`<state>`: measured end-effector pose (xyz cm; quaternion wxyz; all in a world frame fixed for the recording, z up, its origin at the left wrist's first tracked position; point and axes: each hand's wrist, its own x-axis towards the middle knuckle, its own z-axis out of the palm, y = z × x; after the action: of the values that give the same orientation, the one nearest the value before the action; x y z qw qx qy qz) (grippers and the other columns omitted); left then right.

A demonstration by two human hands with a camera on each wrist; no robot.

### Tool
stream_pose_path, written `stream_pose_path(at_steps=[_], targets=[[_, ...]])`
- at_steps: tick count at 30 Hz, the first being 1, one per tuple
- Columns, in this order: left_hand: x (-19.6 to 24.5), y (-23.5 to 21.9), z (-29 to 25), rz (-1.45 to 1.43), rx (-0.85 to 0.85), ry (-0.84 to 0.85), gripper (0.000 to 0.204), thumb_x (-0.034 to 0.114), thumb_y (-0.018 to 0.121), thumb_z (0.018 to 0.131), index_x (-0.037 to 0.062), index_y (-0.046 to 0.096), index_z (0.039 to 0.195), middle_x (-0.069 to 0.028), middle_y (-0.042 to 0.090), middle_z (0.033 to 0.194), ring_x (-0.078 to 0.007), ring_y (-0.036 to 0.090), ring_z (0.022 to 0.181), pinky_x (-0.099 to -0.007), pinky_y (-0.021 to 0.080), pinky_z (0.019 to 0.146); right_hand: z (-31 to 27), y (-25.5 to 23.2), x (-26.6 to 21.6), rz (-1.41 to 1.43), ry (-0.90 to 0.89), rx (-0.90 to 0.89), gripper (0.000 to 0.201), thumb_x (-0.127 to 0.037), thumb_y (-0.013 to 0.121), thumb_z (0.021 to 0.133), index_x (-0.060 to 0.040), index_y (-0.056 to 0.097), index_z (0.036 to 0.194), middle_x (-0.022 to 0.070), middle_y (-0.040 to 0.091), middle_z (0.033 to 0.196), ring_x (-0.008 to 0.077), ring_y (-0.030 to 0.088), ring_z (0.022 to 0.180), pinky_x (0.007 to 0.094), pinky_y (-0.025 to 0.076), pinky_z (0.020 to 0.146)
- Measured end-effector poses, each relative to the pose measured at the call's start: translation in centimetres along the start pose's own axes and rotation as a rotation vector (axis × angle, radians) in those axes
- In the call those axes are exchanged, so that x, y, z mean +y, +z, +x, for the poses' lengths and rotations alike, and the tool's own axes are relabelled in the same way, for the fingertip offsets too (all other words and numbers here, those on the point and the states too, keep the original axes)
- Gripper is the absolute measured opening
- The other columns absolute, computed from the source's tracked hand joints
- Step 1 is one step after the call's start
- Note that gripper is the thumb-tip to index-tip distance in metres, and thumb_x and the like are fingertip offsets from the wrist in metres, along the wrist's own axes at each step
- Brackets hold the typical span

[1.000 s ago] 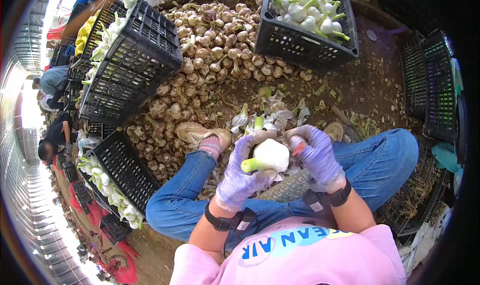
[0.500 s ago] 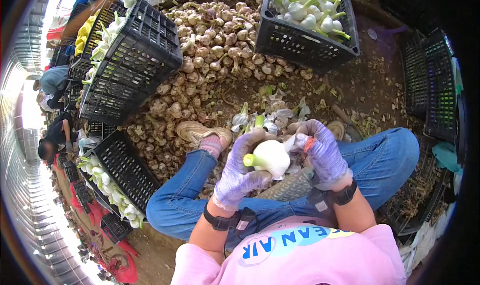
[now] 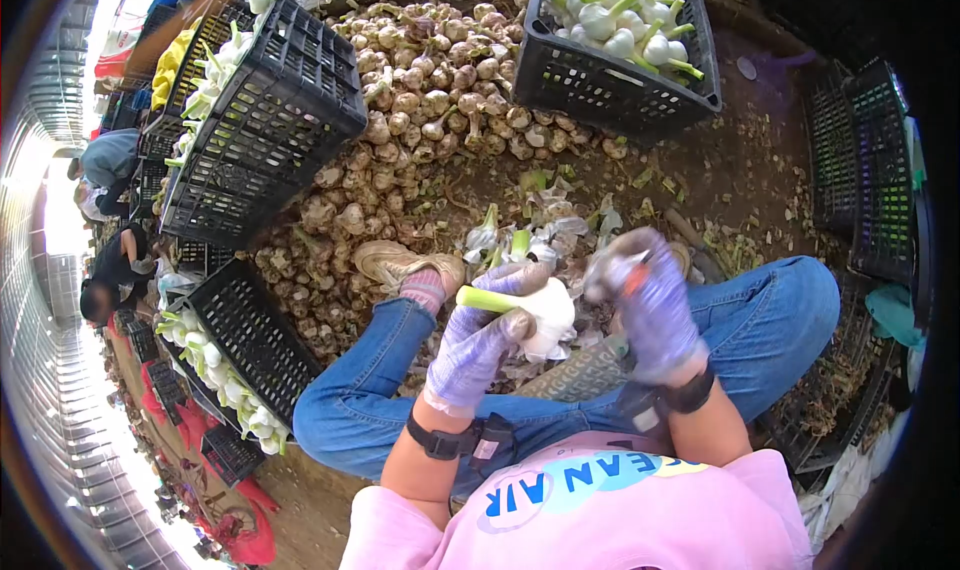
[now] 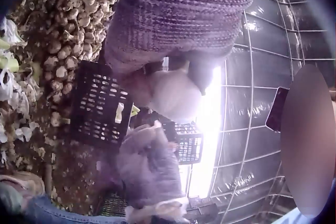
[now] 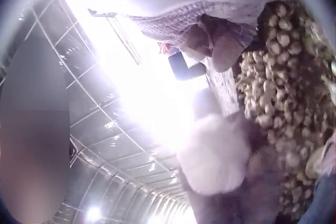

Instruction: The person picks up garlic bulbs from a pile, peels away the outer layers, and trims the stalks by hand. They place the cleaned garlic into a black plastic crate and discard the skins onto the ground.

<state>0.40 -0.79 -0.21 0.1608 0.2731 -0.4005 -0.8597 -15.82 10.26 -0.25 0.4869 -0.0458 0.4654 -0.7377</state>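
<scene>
My left hand (image 3: 475, 345), in a purple knit glove, grips a white garlic bulb (image 3: 548, 320) by its green stem side, the cut stem pointing left between thumb and fingers. The bulb's pale round side shows large in the right wrist view, where the garlic bulb (image 5: 215, 155) sits in the blurred left glove. My right hand (image 3: 650, 305), gloved alike with a red band on a finger, is just right of the bulb and apart from it. Its thumb and fingers (image 5: 228, 53) are curled in, with nothing showing between them. Motion blurs this hand.
A pile of unpeeled garlic (image 3: 430, 90) spreads ahead, with peel scraps (image 3: 550, 235) before my lap. Black crates of white garlic stand at the front right (image 3: 610, 85), front left (image 3: 270, 120) and left (image 3: 245, 325). More crates (image 3: 860, 160) stand at the right; people work far left.
The right hand first came to the bulb's right side, then pulled away up and right. The left hand has turned the bulb, so its stem now points further left.
</scene>
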Motion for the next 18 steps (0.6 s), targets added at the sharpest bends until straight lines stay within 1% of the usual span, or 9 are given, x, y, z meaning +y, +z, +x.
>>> stream_pose_path(at_steps=[1,2,4,5,6,8,11,16,18], targets=[[0.0,0.1,-0.1,0.036,-0.01,0.021,0.057,0.028,0.07,0.079,0.0024,0.049,0.125,-0.0094,0.052,0.123,-0.0195,0.05,0.111,-0.0327,0.041,0.095,1.0,-0.9,-0.7,-0.089,0.115,0.166,0.031,-0.006,0.067,0.079,-0.004,0.051,0.106,0.0066,0.058,0.089,0.013,0.056,0.084,0.0271,0.047,0.078],[0.3,0.4,-0.1,0.036,-0.011,0.021,0.057,0.028,0.07,0.079,0.0024,0.049,0.125,-0.0094,0.052,0.123,-0.0195,0.05,0.111,-0.0327,0.041,0.095,1.0,-1.0,-0.7,-0.089,0.114,0.166,0.031,-0.006,0.067,0.079,-0.004,0.051,0.106,0.0066,0.058,0.089,0.013,0.056,0.084,0.0271,0.047,0.078],[0.7,1.4,0.3,0.048,0.068,0.033,0.047,0.022,0.071,0.078,0.0028,0.053,0.117,-0.0075,0.053,0.121,-0.0204,0.053,0.109,-0.032,0.043,0.093,0.7,-1.1,-0.5,-0.395,-0.005,-0.066,0.034,-0.007,0.068,0.078,-0.0039,0.05,0.107,0.007,0.058,0.094,0.015,0.057,0.088,0.0278,0.047,0.08],[0.5,1.6,0.3,0.046,0.066,0.032,0.047,0.022,0.071,0.078,0.0028,0.053,0.117,-0.0075,0.053,0.121,-0.0204,0.053,0.109,-0.032,0.043,0.093,0.0,-1.1,0.0,-0.332,-0.076,-0.181,0.036,-0.007,0.069,0.077,-0.0027,0.052,0.108,0.0075,0.058,0.099,0.0166,0.057,0.092,0.029,0.047,0.082],[0.2,1.8,0.3,0.136,0.111,0.084,0.042,0.017,0.072,0.077,0.0044,0.054,0.113,-0.0085,0.053,0.119,-0.0214,0.054,0.107,-0.0318,0.044,0.091,-0.4,-0.8,0.2,-0.334,-0.076,-0.179,0.036,-0.007,0.069,0.077,-0.0027,0.052,0.108,0.0075,0.058,0.099,0.0166,0.057,0.092,0.029,0.047,0.082],[0.0,1.9,0.3,0.227,0.162,0.137,0.037,0.011,0.072,0.076,0.006,0.055,0.108,-0.0096,0.054,0.116,-0.0224,0.055,0.106,-0.0317,0.045,0.089,-0.9,-0.1,0.6,-0.572,-0.277,-0.269,0.037,-0.006,0.069,0.076,-0.0024,0.055,0.11,0.0079,0.057,0.101,0.0186,0.057,0.095,0.0306,0.046,0.084],[0.6,2.1,0.6,0.965,0.122,0.455,0.043,-0.003,0.072,0.065,0.0098,0.057,0.103,-0.0159,0.052,0.111,-0.0283,0.056,0.102,-0.0331,0.048,0.083,-0.8,0.5,0.5,-0.775,-0.369,-0.217,0.033,-0.001,0.066,0.073,-0.0026,0.06,0.105,0.0131,0.061,0.099,0.025,0.061,0.093,0.0325,0.048,0.084],[0.3,2.9,0.2,1.161,0.183,0.538,0.043,-0.003,0.073,0.063,0.0112,0.059,0.101,-0.0142,0.048,0.108,-0.0295,0.056,0.095,-0.034,0.049,0.079,-0.9,0.4,1.3,-0.92,-0.558,-0.169,0.03,-0.002,0.064,0.07,-0.0016,0.063,0.1,0.0165,0.063,0.096,0.031,0.062,0.089,0.0342,0.049,0.082],[0.5,3.2,0.0,1.165,0.198,0.485,0.041,-0.001,0.074,0.065,0.0111,0.059,0.101,-0.0137,0.049,0.106,-0.0281,0.055,0.095,-0.0343,0.049,0.079,-0.8,0.4,1.5,-0.954,-0.554,-0.13,0.024,-0.004,0.063,0.075,-0.0003,0.063,0.098,0.0136,0.064,0.094,0.0246,0.063,0.086,0.0311,0.05,0.079]])
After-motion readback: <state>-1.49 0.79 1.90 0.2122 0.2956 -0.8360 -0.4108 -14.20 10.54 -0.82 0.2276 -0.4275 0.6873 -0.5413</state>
